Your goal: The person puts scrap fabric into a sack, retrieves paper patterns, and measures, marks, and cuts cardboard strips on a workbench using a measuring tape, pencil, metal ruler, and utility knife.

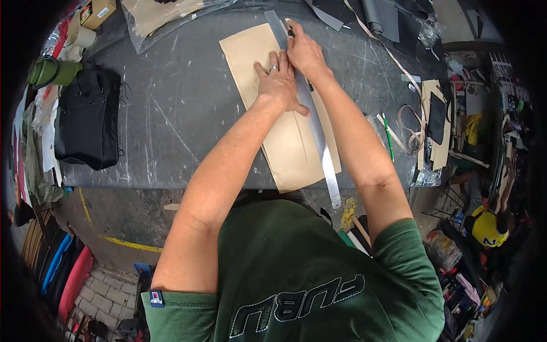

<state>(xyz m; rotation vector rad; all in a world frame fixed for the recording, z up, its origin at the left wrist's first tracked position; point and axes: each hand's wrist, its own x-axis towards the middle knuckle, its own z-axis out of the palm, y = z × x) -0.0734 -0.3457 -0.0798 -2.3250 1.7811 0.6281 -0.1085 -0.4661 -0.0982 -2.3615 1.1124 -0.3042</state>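
Note:
A long metal ruler [326,162] lies lengthwise over a tan sheet of paper or card [279,154], its near end reaching past the table's front edge. My left hand [279,85] rests flat on the sheet with fingers spread, the thumb and fingertips against the ruler. A ring is on one finger. Close by, at the ruler's far part, my right hand [306,52] is closed around a small tool with a dark part [291,32]; most of it is hidden by the fingers, so its kind is unclear. A slit or line runs along the sheet near the left thumb.
On the dark table [188,102], a black bag [88,119] and a green container [54,73] stand at left. Plastic-wrapped tan material [162,17] lies at the back. To the right are a green pencil [388,137], a coiled strap [410,131] and card strips [439,145].

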